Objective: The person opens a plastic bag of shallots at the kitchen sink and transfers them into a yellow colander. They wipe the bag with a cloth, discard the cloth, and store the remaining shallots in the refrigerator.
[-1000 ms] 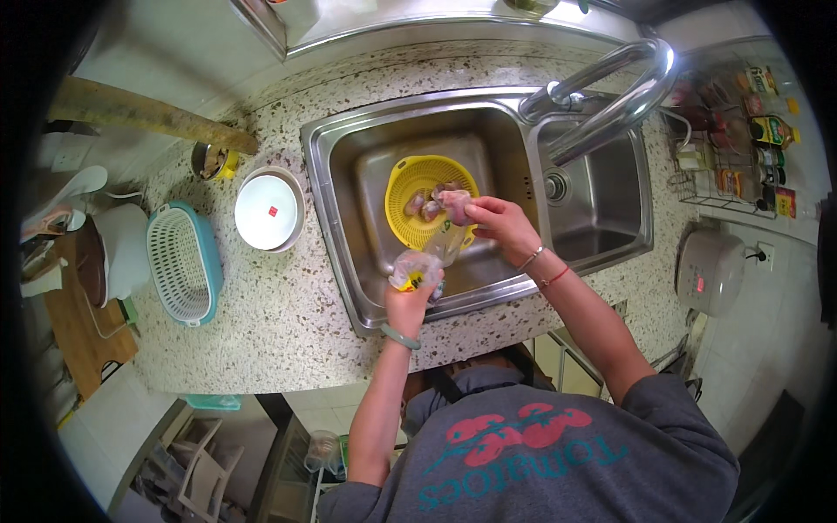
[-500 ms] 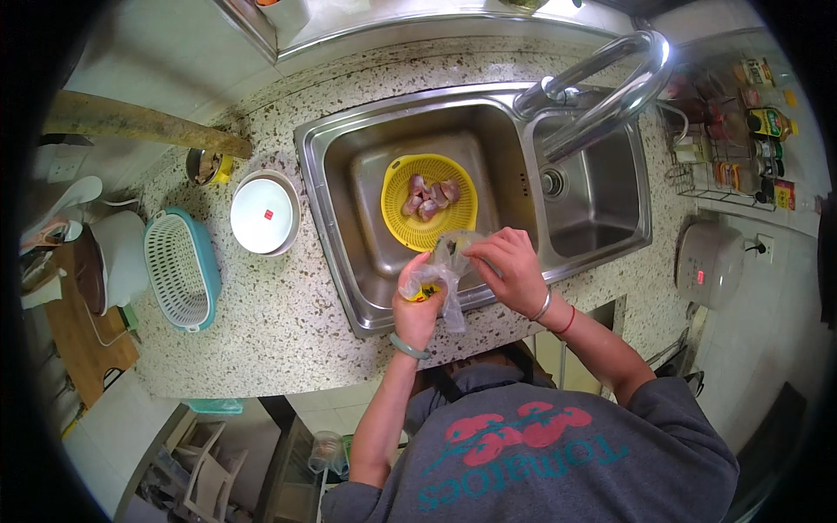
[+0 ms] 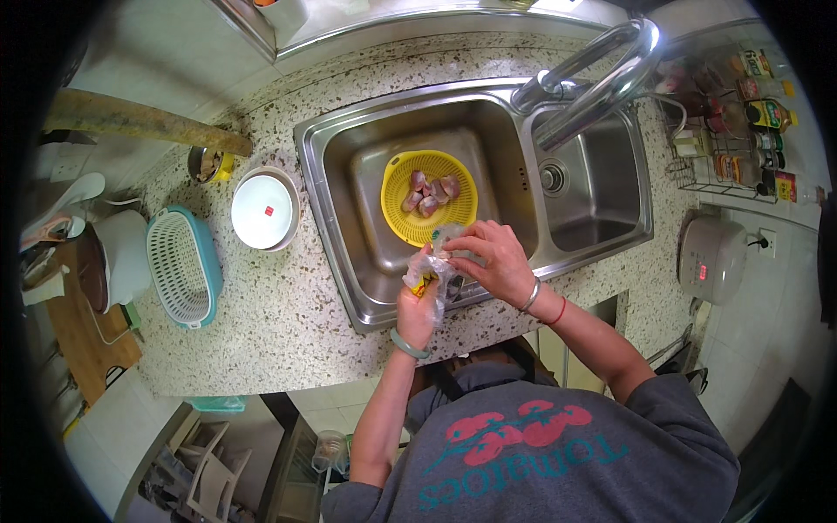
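Observation:
My left hand (image 3: 415, 307) is closed around a clear plastic bag (image 3: 440, 272) above the near rim of the sink. A yellow patch with dark marks shows in that grip; whether it is printed on the bag or lies inside, I cannot tell. With bent fingers, my right hand (image 3: 499, 261) pinches the bag's upper edge. Just beyond both hands, a round yellow colander (image 3: 399, 209) sits in the large basin. Several pinkish-purple pieces of meat (image 3: 428, 207), like gizzards, lie in it. The bag's upper end overlaps the colander's near rim in view.
The steel double sink (image 3: 349, 283) has a tall curved faucet (image 3: 593, 113) and a smaller right basin. Left on the speckled counter (image 3: 261, 336) are stacked white bowls (image 3: 261, 227) and a teal-and-white basket (image 3: 179, 266). A bottle rack (image 3: 724, 166) and a pale appliance (image 3: 711, 260) stand right.
My right hand has drawn in toward the left and slightly nearer to me. The bag is more bunched between both hands, and its yellow patch shows more. The colander stays in place.

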Available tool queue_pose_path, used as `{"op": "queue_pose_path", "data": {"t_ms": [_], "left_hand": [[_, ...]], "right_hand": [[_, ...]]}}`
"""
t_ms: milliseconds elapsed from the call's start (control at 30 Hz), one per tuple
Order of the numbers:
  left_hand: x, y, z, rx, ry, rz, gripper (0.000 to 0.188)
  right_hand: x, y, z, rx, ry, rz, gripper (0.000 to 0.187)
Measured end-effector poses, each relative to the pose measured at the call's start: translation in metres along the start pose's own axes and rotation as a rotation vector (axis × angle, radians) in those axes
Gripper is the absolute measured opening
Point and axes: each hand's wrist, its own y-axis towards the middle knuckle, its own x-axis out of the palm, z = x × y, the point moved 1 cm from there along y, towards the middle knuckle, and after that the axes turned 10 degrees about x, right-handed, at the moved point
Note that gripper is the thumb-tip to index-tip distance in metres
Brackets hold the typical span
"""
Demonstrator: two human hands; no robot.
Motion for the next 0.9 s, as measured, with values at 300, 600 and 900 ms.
{"op": "queue_pose_path", "data": {"t_ms": [300,600,900], "left_hand": [[-0.011,-0.009,-0.008,0.090,0.335,0.073,0.022],[-0.011,-0.009,0.010,0.113,0.394,0.181,0.025],[-0.018,-0.021,0.021,0.332,0.681,0.037,0.026]], "right_hand": [[-0.001,-0.001,-0.004,0.096,0.074,-0.129,0.019],[0.001,-0.014,0.008,0.430,0.507,0.106,0.013],[0.025,0.012,0.053,0.621,0.551,0.025,0.022]]}}
